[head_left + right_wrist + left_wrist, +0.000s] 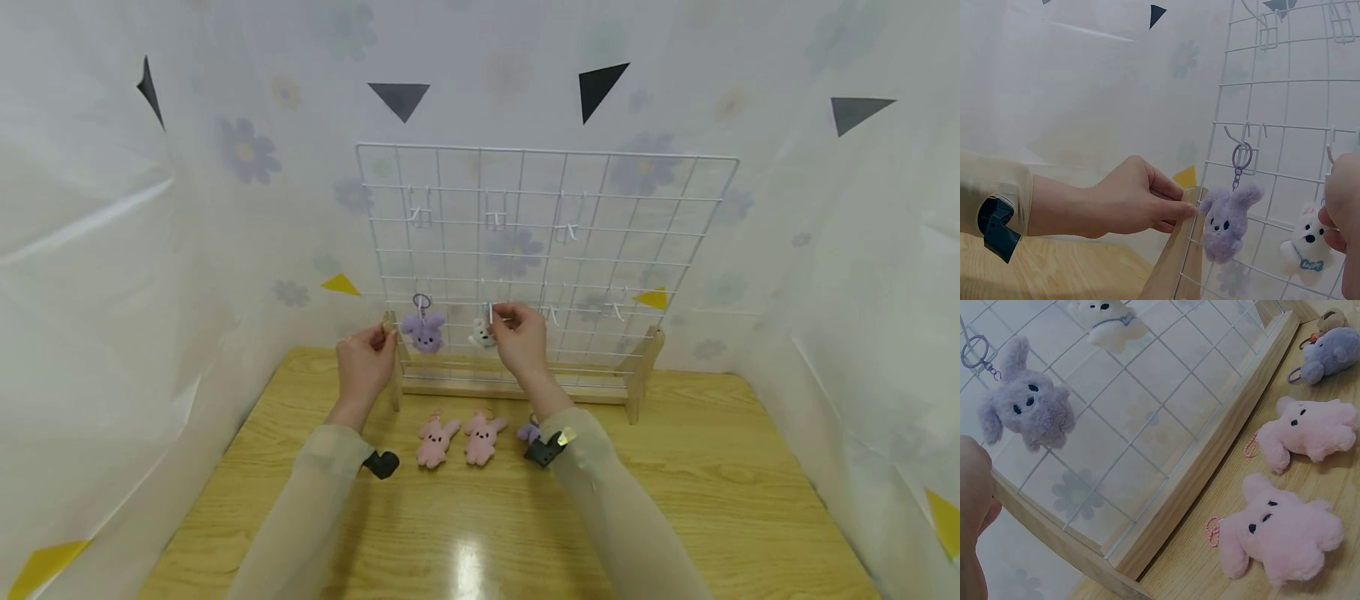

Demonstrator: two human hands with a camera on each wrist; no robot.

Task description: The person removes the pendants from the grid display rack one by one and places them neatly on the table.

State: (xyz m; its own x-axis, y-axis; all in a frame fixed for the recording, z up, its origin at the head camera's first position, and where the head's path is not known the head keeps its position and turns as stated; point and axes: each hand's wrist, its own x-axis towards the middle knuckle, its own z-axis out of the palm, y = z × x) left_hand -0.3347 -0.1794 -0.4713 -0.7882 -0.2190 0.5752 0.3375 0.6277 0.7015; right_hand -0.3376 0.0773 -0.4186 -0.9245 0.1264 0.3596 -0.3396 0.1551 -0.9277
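My left hand (pixel 363 365) pinches the top of the wooden side post (pixel 397 385) at the left end of a white wire grid rack. At the lower row of hooks, my right hand (pixel 522 340) pinches the top of a white plush dog keychain (pixel 482 336). The fingers hide its ring and part of the hook; a blue tag shows on its chest (pixel 1312 265). Between the two hands a purple plush rabbit keychain (pixel 426 335) hangs by its ring from a hook, seen close up in the right wrist view.
Two pink plush keychains, one on the left (pixel 433 444) and one beside it (pixel 480 442), lie before the rack. A purple plush keychain (pixel 528 432) lies partly behind my right sleeve. Bare white hooks (pixel 567 231) hang on the upper grid.
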